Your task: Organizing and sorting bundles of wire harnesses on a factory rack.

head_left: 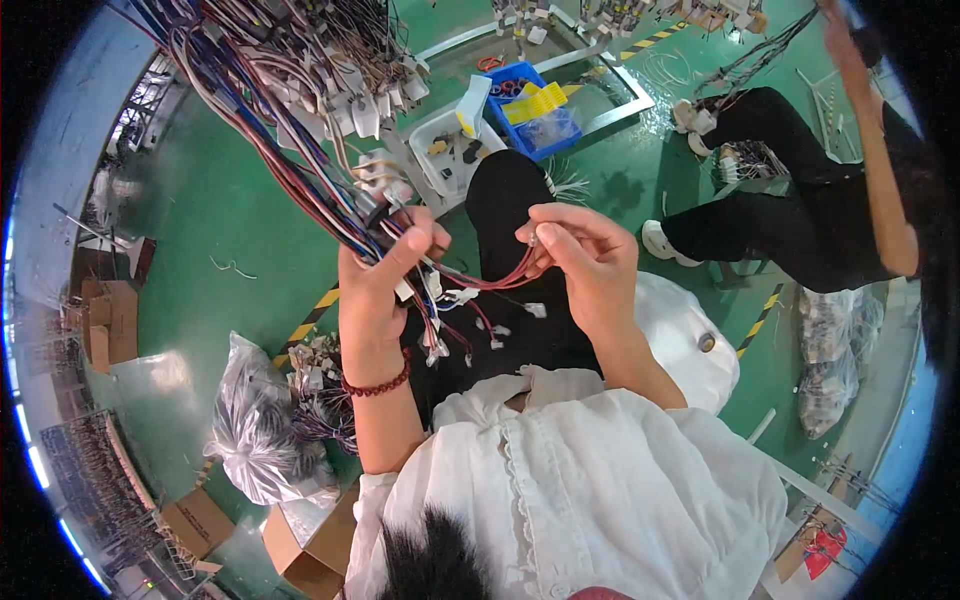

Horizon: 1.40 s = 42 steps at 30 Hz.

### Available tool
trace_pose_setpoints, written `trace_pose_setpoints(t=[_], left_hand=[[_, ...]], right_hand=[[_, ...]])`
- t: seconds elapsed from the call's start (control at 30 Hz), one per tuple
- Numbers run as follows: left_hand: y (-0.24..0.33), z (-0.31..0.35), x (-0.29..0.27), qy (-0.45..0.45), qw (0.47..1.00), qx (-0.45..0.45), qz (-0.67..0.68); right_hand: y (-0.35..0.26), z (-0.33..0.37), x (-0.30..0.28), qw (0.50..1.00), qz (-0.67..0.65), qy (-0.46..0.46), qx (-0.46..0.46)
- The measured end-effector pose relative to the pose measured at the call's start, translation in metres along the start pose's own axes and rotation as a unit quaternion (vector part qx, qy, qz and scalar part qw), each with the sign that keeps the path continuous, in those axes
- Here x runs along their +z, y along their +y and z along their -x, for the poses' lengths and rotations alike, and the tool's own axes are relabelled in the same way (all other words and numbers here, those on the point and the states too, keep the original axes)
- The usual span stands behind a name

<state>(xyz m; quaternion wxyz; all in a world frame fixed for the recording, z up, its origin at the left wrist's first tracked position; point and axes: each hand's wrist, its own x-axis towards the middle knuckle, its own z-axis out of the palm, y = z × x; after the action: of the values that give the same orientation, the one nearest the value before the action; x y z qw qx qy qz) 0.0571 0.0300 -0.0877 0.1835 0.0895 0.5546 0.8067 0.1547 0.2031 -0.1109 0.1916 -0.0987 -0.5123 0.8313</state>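
Observation:
A thick wire harness (290, 165) of red, blue, black and white wires slants down from the upper left. My left hand (385, 265) is closed around its lower part, just below some white connectors (380, 180). Loose wire ends with small white plugs (437, 348) dangle beneath that hand over my dark-clad lap. A few dark red wires (490, 284) curve from the bundle across to my right hand (580, 255), which pinches their ends between thumb and fingers. Whatever is at the very tips of those wires is too small to make out.
Ahead stand a white tray (425, 150) with small parts and a blue bin (560, 140) with yellow pieces. More harnesses (350, 50) hang at the upper left. A co-worker's legs (790, 190) are at the right. Plastic bags (245, 420) and cartons (315, 545) sit at the lower left.

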Motion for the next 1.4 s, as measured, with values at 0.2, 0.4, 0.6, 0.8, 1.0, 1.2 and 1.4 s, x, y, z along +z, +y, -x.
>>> trace_pose_setpoints(t=[0.2,0.4,0.6,0.8,1.0,1.2,1.4], left_hand=[[-0.004,-0.005,-0.005,0.117,0.991,0.054,0.039],[-0.006,-0.008,-0.005,0.134,0.988,0.064,0.041],[-0.006,-0.009,-0.003,0.147,0.985,0.068,0.063],[-0.006,-0.009,0.000,0.158,0.982,0.077,0.075],[-0.004,-0.011,0.002,0.151,0.983,0.061,0.083],[0.005,0.005,0.021,0.002,0.995,0.034,-0.095],[0.006,0.008,0.036,-0.042,0.987,0.009,-0.155]], right_hand=[[-0.005,0.002,0.001,0.994,-0.047,-0.047,0.087],[-0.006,0.001,-0.002,0.987,-0.090,-0.099,0.084],[-0.006,0.002,-0.003,0.987,-0.086,-0.103,0.088],[-0.005,0.001,-0.003,0.988,-0.097,-0.088,0.076],[0.002,0.001,-0.001,0.999,-0.030,-0.032,-0.002],[-0.003,-0.010,0.013,0.992,0.049,-0.058,-0.098],[0.002,-0.016,0.033,0.987,0.059,-0.073,-0.131]])
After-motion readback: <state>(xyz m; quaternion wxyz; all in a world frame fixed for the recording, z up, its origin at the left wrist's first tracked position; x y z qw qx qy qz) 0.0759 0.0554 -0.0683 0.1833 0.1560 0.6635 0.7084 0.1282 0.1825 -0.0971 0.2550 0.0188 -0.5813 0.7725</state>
